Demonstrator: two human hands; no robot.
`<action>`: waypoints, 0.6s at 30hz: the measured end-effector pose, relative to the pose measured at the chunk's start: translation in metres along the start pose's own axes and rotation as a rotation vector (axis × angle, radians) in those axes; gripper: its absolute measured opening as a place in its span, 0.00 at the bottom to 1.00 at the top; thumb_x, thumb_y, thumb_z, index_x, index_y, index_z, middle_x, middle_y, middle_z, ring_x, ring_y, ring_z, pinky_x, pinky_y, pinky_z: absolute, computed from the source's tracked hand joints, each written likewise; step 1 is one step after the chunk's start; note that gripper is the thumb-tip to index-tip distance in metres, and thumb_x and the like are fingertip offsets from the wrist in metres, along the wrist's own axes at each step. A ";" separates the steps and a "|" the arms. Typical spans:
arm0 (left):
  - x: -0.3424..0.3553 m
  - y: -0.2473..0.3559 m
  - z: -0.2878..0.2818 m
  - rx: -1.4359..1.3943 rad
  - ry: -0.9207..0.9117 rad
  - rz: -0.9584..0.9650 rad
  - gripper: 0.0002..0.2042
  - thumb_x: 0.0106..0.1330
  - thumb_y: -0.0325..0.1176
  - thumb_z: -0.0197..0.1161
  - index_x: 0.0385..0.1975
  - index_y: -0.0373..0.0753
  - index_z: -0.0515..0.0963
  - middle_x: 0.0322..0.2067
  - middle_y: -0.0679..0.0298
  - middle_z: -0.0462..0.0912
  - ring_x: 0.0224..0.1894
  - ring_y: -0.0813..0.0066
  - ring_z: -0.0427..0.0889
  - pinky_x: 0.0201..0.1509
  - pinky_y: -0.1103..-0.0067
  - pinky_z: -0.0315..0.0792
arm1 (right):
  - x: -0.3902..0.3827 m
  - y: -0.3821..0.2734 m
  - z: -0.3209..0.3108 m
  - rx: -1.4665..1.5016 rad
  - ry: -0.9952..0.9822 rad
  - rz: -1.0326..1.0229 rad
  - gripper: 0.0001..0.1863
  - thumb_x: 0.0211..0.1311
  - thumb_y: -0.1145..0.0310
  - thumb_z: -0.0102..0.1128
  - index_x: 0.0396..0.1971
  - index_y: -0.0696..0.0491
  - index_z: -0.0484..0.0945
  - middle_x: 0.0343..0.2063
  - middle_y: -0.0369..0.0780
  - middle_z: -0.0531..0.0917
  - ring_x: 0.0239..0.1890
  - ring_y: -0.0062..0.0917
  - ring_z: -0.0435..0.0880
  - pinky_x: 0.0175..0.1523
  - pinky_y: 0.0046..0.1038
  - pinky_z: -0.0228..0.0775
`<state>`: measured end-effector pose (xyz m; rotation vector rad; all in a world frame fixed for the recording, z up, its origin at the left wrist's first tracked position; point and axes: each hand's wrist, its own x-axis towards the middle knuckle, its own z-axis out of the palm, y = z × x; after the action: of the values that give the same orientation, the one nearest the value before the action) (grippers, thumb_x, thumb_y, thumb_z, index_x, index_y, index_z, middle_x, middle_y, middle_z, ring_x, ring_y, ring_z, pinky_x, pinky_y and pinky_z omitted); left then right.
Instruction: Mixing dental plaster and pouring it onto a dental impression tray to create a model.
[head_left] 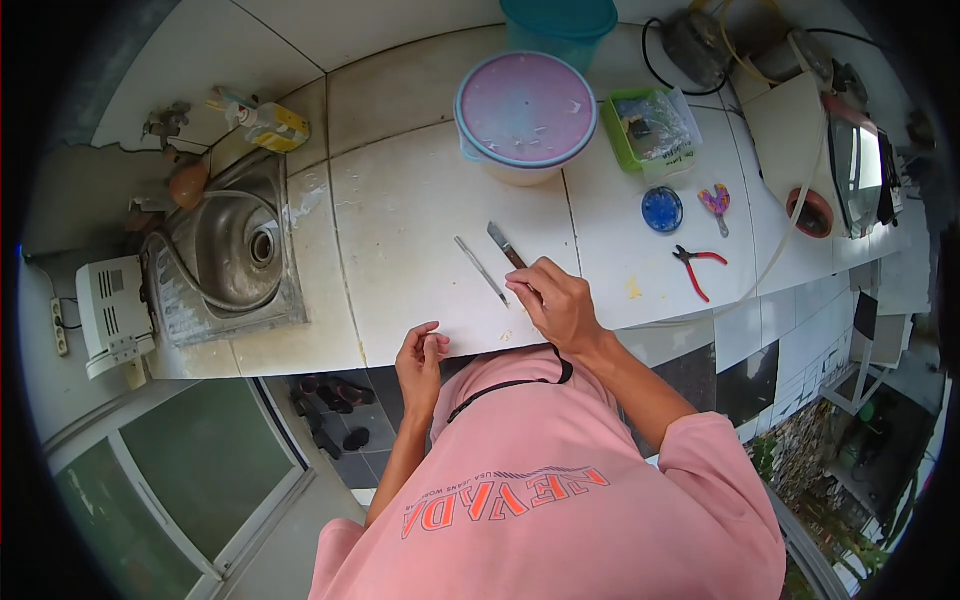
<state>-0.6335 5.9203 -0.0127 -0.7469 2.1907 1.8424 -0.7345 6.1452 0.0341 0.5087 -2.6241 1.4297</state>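
Note:
My right hand [558, 302] is over the counter near its front edge, thumb and fingers pinched together. What sits in the pinch, if anything, is too small to make out. Just beyond its fingers is a knife [506, 246] with a dark handle and a short blade; the handle's end meets the fingers in view, and I cannot tell whether they touch. Left of the knife, slim metal tweezers [482, 270] lie slantwise on the white tiles. My left hand [424, 356] is at the counter's front edge, fingers curled in toward the thumb, their contents hidden.
A pink-lidded tub [525, 110] stands at the back, a teal container [560, 30] behind it. Rightward are a green box [650, 130], a blue round lid [662, 210], red-handled pliers [697, 272] and a colourful-handled tool [715, 207]. A steel sink [230, 250] is at left.

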 end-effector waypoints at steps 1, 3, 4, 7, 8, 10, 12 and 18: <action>0.001 0.000 -0.012 -0.007 0.017 0.002 0.11 0.71 0.27 0.49 0.47 0.31 0.75 0.32 0.65 0.80 0.32 0.84 0.76 0.37 0.85 0.70 | 0.013 -0.009 -0.004 -0.033 0.055 -0.058 0.05 0.53 0.73 0.67 0.26 0.56 0.79 0.22 0.38 0.77 0.22 0.32 0.78 0.26 0.29 0.69; 0.003 -0.001 -0.039 0.005 0.037 0.014 0.11 0.71 0.29 0.49 0.48 0.33 0.75 0.32 0.66 0.81 0.32 0.84 0.75 0.37 0.86 0.70 | 0.044 -0.021 -0.015 -0.180 0.127 -0.169 0.07 0.53 0.72 0.68 0.20 0.54 0.78 0.17 0.38 0.77 0.20 0.31 0.77 0.24 0.27 0.66; 0.008 0.000 -0.052 -0.018 0.075 0.046 0.11 0.71 0.29 0.49 0.48 0.33 0.75 0.32 0.66 0.81 0.32 0.84 0.75 0.37 0.86 0.70 | 0.063 -0.025 -0.014 -0.173 0.213 -0.204 0.06 0.52 0.72 0.68 0.24 0.55 0.79 0.22 0.39 0.80 0.24 0.32 0.79 0.28 0.29 0.69; 0.022 0.009 -0.083 -0.011 0.053 0.020 0.11 0.71 0.30 0.49 0.47 0.33 0.75 0.31 0.66 0.81 0.32 0.84 0.76 0.38 0.85 0.70 | 0.107 -0.031 -0.008 -0.489 0.227 -0.269 0.21 0.49 0.70 0.69 0.45 0.59 0.78 0.43 0.45 0.80 0.47 0.39 0.78 0.55 0.38 0.68; 0.029 0.016 -0.088 -0.048 0.066 0.095 0.11 0.71 0.30 0.49 0.47 0.33 0.75 0.31 0.66 0.81 0.32 0.84 0.76 0.38 0.85 0.70 | 0.116 -0.032 -0.002 -0.592 0.223 -0.245 0.23 0.49 0.69 0.69 0.47 0.59 0.77 0.46 0.45 0.79 0.50 0.40 0.77 0.60 0.40 0.65; 0.043 0.032 -0.088 -0.088 -0.041 0.154 0.11 0.71 0.29 0.49 0.46 0.34 0.75 0.32 0.66 0.81 0.33 0.84 0.76 0.39 0.85 0.70 | 0.128 -0.030 0.010 -0.633 0.210 -0.239 0.24 0.49 0.69 0.69 0.48 0.60 0.76 0.47 0.46 0.79 0.51 0.39 0.77 0.62 0.42 0.62; 0.058 0.052 -0.079 -0.101 -0.125 0.219 0.11 0.70 0.28 0.50 0.46 0.33 0.75 0.32 0.63 0.82 0.34 0.80 0.78 0.41 0.83 0.72 | 0.133 -0.026 0.021 -0.657 0.169 -0.217 0.25 0.49 0.69 0.69 0.48 0.60 0.76 0.47 0.46 0.79 0.52 0.39 0.77 0.64 0.43 0.59; 0.123 0.111 -0.016 0.008 -0.337 0.403 0.15 0.69 0.33 0.53 0.51 0.33 0.73 0.38 0.56 0.83 0.40 0.69 0.82 0.45 0.75 0.74 | 0.133 -0.010 0.029 -0.844 0.165 -0.269 0.20 0.54 0.70 0.64 0.47 0.61 0.77 0.46 0.47 0.80 0.51 0.37 0.78 0.62 0.38 0.65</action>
<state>-0.7898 5.8851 0.0320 0.0232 2.2300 1.9530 -0.8540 6.0848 0.0596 0.5534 -2.5724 0.2120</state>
